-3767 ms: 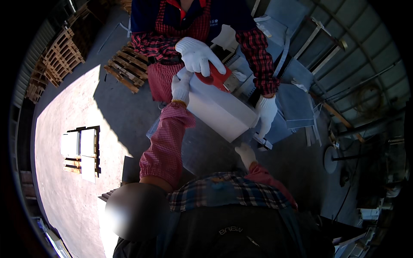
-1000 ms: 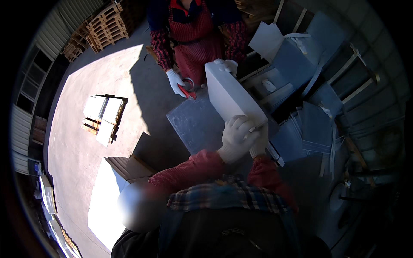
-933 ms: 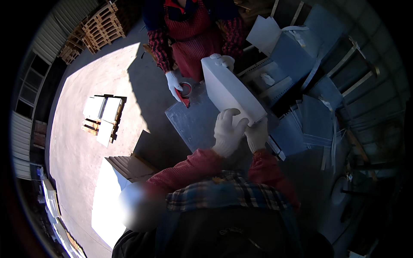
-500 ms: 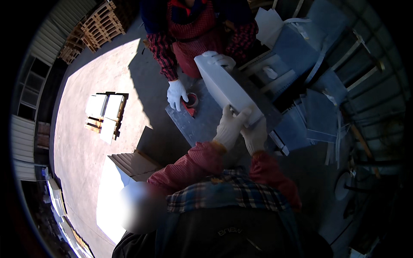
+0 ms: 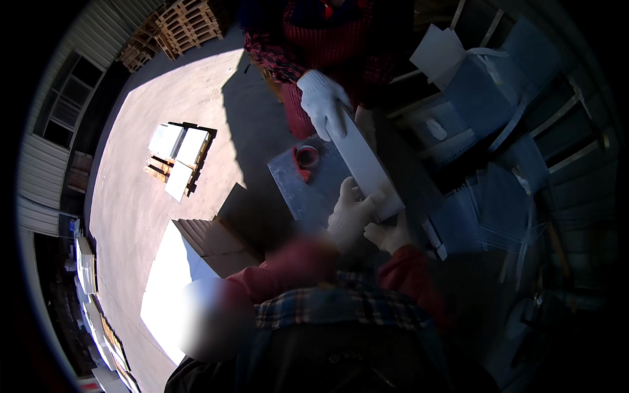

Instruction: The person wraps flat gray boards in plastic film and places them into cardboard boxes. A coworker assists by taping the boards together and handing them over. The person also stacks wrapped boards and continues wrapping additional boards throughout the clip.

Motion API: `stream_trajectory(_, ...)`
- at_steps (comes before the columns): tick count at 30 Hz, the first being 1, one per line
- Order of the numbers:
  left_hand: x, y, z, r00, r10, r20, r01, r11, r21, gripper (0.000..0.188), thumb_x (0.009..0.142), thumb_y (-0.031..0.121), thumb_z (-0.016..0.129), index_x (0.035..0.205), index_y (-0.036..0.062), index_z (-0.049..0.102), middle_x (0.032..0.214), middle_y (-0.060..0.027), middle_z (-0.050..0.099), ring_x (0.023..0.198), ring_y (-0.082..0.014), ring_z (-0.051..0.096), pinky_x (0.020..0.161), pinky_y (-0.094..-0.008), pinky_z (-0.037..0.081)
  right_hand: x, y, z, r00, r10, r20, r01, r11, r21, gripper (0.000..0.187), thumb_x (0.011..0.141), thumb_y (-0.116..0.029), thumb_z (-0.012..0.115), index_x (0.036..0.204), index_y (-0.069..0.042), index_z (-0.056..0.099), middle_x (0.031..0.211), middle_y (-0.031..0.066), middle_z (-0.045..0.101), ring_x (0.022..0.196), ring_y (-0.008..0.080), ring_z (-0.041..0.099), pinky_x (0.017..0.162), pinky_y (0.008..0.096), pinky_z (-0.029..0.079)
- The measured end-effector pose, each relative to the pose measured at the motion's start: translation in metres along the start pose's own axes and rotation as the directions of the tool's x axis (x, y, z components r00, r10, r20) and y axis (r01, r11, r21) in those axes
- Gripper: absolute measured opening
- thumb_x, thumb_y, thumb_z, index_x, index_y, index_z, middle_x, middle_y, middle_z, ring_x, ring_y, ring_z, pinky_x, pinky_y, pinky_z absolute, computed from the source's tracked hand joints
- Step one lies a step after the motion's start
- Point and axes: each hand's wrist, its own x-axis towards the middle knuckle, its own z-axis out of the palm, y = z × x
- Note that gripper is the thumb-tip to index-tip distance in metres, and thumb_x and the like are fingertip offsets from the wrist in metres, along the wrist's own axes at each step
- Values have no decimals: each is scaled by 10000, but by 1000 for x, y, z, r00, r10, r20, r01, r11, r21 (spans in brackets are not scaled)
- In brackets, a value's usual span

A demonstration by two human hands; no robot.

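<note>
A long white box (image 5: 367, 167) lies slantwise over a grey work table (image 5: 288, 187), its narrow side facing up. My left hand (image 5: 350, 213), in a white glove, grips the box's near end, thumb over the top. Close beside it, my gloved right hand (image 5: 392, 234) cups the near right corner, thumb and fingers spread around it; part of its grip is shadowed. Across the table, a co-worker's white-gloved hand (image 5: 321, 101) presses on the far end. A red tape dispenser (image 5: 305, 160) with a roll in it rests on the table, left of the box.
Stacked grey sheets (image 5: 498, 203) and loose panels (image 5: 485, 88) crowd the right side. Brown folded cardboard (image 5: 219, 239) stands at the left near my arm. Further off on the floor is a pallet with white panels (image 5: 190, 147), and wooden pallets (image 5: 190, 26) are piled behind.
The box has turned, its broad face giving way to a narrow side. The co-worker's hand near the dispenser has moved onto the box's far end. The view has shifted.
</note>
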Motion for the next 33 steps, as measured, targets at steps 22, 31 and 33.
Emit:
stream_trajectory(22, -17, -19, -102, 931, -318, -181, 348, 921, 174, 859, 817, 535, 790, 1300, -92, 456, 1289, -284, 618, 1173, -387, 666, 947, -445, 576, 28, 30, 49, 979, -186, -80, 37, 555, -831, 417, 965, -495, 651, 1196, -148, 634, 748, 25, 630, 489, 166, 548, 356, 306, 306)
stream_trajectory(31, -6, -52, -197, 952, -306, 17, 305, 952, 39, 860, 800, 492, 787, 1316, -110, 452, 1292, -295, 614, 1194, -379, 653, 986, -432, 543, 62, 41, -1, 979, -202, -27, 189, 951, -244, 747, 958, -234, 764, 1572, -182, 342, 1384, 70, 600, 1203, 256, 610, 866, 432, 599)
stream_trajectory(33, 8, -60, -225, 956, -271, 114, 273, 962, -7, 877, 795, 493, 789, 1330, -111, 448, 1287, -284, 614, 1190, -365, 650, 982, -429, 542, 50, 37, 2, 987, -144, -73, 128, 973, -191, 692, 965, -297, 752, 1551, -171, 406, 1413, 66, 595, 1273, 270, 574, 980, 464, 554)
